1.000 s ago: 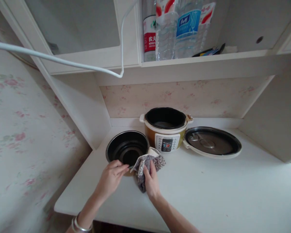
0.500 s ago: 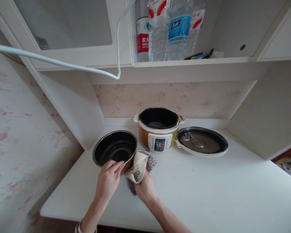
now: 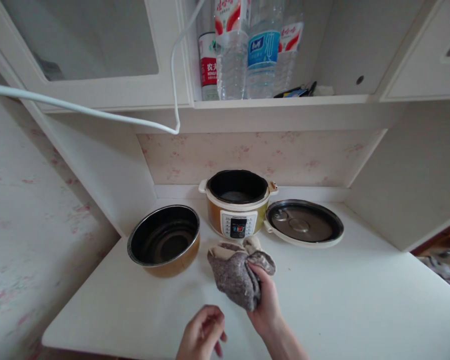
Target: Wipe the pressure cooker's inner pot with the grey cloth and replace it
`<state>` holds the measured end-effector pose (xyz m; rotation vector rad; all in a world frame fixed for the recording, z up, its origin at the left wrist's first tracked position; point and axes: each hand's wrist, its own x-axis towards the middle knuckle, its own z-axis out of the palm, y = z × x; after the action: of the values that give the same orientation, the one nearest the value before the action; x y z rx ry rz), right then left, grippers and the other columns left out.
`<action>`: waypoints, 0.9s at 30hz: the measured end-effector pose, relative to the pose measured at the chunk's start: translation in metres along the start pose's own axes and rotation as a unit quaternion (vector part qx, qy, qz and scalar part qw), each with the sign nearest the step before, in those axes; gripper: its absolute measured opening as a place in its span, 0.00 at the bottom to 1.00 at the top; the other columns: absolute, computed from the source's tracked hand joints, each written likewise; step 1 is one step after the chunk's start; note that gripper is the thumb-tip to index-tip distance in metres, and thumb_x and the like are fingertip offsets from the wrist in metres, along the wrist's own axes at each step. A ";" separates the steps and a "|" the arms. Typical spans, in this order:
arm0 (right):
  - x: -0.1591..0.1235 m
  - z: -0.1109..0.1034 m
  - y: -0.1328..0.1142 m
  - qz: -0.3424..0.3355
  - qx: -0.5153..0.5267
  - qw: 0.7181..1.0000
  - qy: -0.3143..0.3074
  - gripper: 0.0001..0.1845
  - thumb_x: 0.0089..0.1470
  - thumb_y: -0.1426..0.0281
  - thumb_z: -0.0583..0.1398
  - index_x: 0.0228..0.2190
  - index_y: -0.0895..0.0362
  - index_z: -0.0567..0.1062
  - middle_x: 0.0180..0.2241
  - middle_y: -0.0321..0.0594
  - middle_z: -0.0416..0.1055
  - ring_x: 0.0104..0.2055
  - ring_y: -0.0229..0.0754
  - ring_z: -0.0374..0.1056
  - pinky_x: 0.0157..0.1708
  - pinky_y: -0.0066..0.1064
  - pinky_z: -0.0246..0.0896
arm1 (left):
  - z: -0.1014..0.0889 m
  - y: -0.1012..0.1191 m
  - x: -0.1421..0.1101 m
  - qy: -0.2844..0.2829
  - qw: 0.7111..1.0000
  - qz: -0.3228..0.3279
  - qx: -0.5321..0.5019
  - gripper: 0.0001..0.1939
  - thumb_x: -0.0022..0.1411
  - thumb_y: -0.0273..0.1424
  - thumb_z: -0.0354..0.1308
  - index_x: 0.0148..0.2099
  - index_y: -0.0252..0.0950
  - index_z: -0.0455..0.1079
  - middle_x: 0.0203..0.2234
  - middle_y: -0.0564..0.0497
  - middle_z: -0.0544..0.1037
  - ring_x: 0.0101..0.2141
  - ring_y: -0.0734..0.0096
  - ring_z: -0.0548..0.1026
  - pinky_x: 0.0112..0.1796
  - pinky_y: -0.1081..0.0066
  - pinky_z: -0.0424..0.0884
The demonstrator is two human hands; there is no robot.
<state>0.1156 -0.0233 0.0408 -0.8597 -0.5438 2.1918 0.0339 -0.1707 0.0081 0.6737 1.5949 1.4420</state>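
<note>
A bunched grey-brown and cream cloth [image 3: 234,277] is gripped in my right hand [image 3: 266,305], above the counter in front of the cooker. My left hand [image 3: 204,330] is near the counter's front edge, loosely curled with some fingers apart and nothing visible in it. To its upper left stands the round inner pot [image 3: 178,263], dark inside and golden-brown outside, touched by neither hand. Behind the cloth, the electric cooker [image 3: 213,210] stands uncovered, showing a black interior and a front control panel. Its detached round lid [image 3: 303,222] lies inner side up at the right.
The white counter [image 3: 341,300] runs beneath everything. Above it, an open cabinet shelf [image 3: 303,101] holds several plastic bottles [image 3: 262,55]. A white cable [image 3: 116,117] hangs across the upper left. Side panels and a flowered wall enclose the counter.
My left hand has let go of the inner pot's rim and moved down and right. My right hand has drawn the cloth away from the pot, to the right.
</note>
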 end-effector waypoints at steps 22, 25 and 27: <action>-0.023 -0.052 -0.011 0.088 -0.033 0.980 -0.177 0.11 0.52 0.67 0.63 0.36 0.61 0.74 0.39 0.47 0.77 0.38 0.46 0.74 0.44 0.42 0.64 | 0.021 0.106 0.063 0.111 0.953 -0.100 -0.265 0.22 0.56 0.34 0.63 0.52 0.32 0.71 0.39 0.43 0.81 0.40 0.59 0.79 0.42 0.63 0.75; -0.016 -0.073 -0.025 0.069 -0.103 0.980 -0.159 0.15 0.54 0.64 0.63 0.40 0.61 0.74 0.42 0.49 0.76 0.39 0.44 0.73 0.47 0.41 0.62 | 0.007 0.134 0.069 0.143 0.957 -0.078 -0.238 0.19 0.54 0.30 0.63 0.49 0.32 0.73 0.36 0.45 0.81 0.36 0.60 0.80 0.40 0.65 0.76; -0.011 -0.088 -0.037 0.042 -0.166 0.976 -0.136 0.21 0.55 0.61 0.62 0.47 0.59 0.73 0.45 0.47 0.75 0.41 0.43 0.73 0.49 0.40 0.61 | -0.002 0.159 0.072 0.158 0.961 -0.059 -0.218 0.18 0.52 0.28 0.63 0.47 0.33 0.74 0.33 0.46 0.81 0.34 0.61 0.80 0.37 0.65 0.76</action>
<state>0.2013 0.0033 0.0061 -0.7633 -1.0482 2.3504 -0.0275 -0.0813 0.1451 0.0928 1.4445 1.7960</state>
